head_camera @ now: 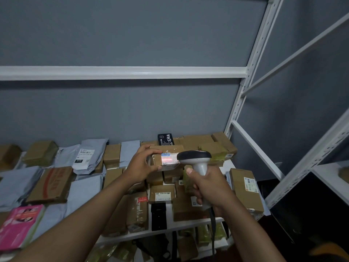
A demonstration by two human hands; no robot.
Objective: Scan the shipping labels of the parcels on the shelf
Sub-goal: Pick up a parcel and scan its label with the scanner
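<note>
White shelf (188, 226) crowded with parcels: my left hand (139, 167) grips one raised box (166, 157), right hand (209, 188) wraps the scanner (196, 159) lighting its label (170, 160); glossy tape glare risks misreads.

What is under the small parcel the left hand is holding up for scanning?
Beneath the held parcel lie stacked brown cardboard boxes on the white shelf. The left hand and the barcode scanner in the right hand cover part of that stack.

Dim, bluish light; wide-angle bending at the edges.
</note>
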